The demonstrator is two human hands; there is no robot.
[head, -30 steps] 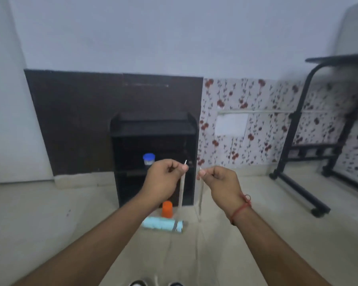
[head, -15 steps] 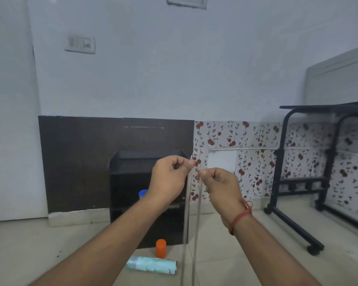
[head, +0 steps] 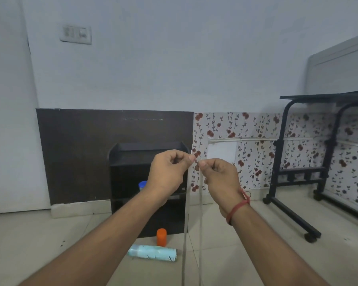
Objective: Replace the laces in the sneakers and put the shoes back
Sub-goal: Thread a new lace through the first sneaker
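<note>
Both hands are raised in front of me at mid-frame. My left hand (head: pixel 170 172) pinches one end of a thin pale lace (head: pixel 186 223) between thumb and forefinger. My right hand (head: pixel 220 178), with a red thread at the wrist, pinches the lace's other end. The two ends are held close together, almost touching. From each hand a strand of the lace hangs straight down and leaves the bottom edge of the frame. No sneaker is in view.
A low black shelf unit (head: pixel 132 157) stands against the dark wall panel ahead, with a blue-capped jar (head: pixel 142 185) inside. On the floor before it lie a light-blue spray can (head: pixel 153 252) and an upright orange cap (head: pixel 161 237). A black wheeled table (head: pixel 298 162) stands at the right.
My view has tilted upward, so the shoe tips at the bottom edge are gone. Both hands have risen with the lace ends and drawn closer together.
</note>
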